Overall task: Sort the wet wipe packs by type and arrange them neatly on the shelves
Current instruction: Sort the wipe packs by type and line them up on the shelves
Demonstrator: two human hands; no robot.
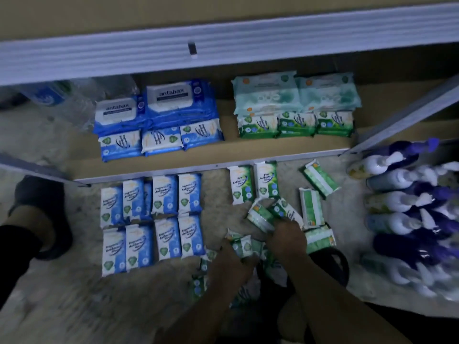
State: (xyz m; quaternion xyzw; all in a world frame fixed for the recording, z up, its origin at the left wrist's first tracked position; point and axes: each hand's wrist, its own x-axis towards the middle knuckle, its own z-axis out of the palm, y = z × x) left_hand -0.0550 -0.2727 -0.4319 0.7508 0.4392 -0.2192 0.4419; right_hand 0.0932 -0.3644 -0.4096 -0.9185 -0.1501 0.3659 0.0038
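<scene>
1. While checking lower centre of the frame, found the right hand point(285, 235) curled round a green Pine Antibacterial pack point(260, 217), and the left hand point(233, 261) gripping a second green pack point(244, 245) just below it.
2. Noted more green packs heaped loose under and around both hands, two upright pine packs point(253, 183) side by side at centre, and stray green packs point(319, 178) askew at centre right.
3. Noted blue Fragrance Free packs point(151, 219) in tidy rows on the floor at centre left, not yet shelved.
4. On the shelf point(216, 166) at upper centre, recorded antabax packs point(166, 100) and small blue packs point(159, 142) to the left, with large pale green packs point(295, 95) and small green packs point(295, 125) to the right.
5. Risk: may drop or crush a pack, through handling two at once over a slack heap.
6. Risk: may knock the spray bottles point(409, 219) at the right edge, through a wide sweep towards the strays.
7. Risk: may mix the two green types, owing to dim light.
</scene>
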